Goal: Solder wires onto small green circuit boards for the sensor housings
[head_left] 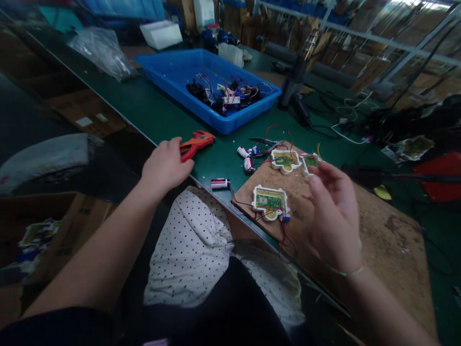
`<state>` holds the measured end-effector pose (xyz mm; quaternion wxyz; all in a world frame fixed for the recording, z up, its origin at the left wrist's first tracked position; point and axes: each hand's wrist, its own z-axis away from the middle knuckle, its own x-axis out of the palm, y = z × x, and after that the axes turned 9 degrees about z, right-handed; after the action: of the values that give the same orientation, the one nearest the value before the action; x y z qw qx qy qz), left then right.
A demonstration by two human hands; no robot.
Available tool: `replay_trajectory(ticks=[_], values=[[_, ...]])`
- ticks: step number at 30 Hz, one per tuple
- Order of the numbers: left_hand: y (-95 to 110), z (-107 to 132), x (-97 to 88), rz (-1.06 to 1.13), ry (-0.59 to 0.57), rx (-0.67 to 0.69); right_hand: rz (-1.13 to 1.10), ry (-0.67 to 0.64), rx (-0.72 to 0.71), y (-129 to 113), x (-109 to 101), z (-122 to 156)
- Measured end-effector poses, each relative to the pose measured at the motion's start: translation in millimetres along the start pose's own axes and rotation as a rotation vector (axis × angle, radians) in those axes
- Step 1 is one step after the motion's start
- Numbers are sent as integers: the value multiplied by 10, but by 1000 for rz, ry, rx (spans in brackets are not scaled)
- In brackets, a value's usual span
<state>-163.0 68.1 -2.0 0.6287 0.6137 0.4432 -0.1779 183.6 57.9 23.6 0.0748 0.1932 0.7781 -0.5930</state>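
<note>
My left hand point(166, 164) is closed round the handle end of an orange wire stripper point(197, 142) at the bench's front edge. My right hand point(334, 211) is curled above a brown board, with thumb and fingertips at the edge of a small white-framed circuit board point(310, 163); the grip is partly blurred. Left of it sits a white housing with a green circuit board point(284, 159). Nearer me is a similar white housing point(271, 202) with red and black wires. One wired battery point(220, 184) lies at the edge, and several batteries point(248, 165) lie farther back.
A blue tray point(223, 126) holds wired parts. Pliers point(266, 141) lie behind the brown work board point(382, 235). A dark upright tool point(293, 81) stands at the back, with cables to its right. A plastic bag point(104, 50) and a white box point(161, 34) are at far left.
</note>
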Motion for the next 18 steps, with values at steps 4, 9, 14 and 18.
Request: replay_trajectory(ticks=[4,9,14,18], values=[[97,-46,59,-114,82,151,124,-96,45,-184,-244,39],[130,126,85,-333,125,218,551,-392,-200,-290,-370,284],[241,617,28,-136,50,240,875,-500,-457,-59,-234,334],[271,893,134,21,-133,250,937,-546,-438,14,-44,206]])
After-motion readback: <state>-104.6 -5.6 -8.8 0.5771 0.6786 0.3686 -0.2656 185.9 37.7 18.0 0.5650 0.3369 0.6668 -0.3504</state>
